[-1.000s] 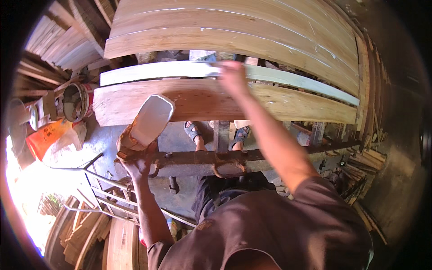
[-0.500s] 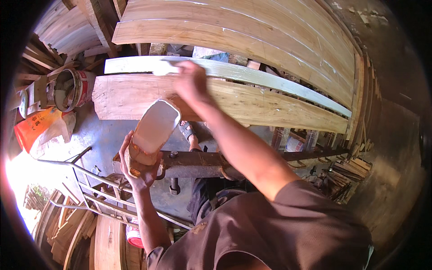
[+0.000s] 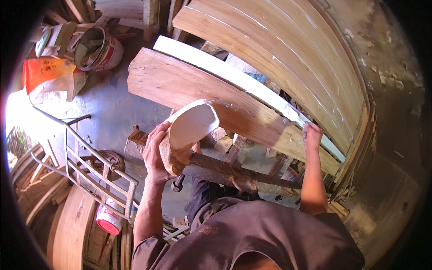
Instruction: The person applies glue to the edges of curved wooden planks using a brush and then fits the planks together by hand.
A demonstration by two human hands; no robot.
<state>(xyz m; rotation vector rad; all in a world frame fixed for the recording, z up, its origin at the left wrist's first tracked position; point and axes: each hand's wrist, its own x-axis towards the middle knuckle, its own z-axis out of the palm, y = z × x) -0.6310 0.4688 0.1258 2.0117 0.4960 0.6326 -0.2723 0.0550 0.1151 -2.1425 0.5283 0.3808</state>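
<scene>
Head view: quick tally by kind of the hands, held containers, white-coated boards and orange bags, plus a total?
Hands: 2 (left hand, right hand)
Held container: 1
White-coated board: 1
Orange bag: 1
Total: 5

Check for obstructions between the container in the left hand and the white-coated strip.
The bare wooden plank lies between the container in the left hand and the white-coated strip. It lies flat, so it probably wouldn't block a pass over it. Nothing else visible stands between them.

Bucket [image 3: 108,54] and orange sack [image 3: 47,72] on grey floor [image 3: 110,101]
</scene>
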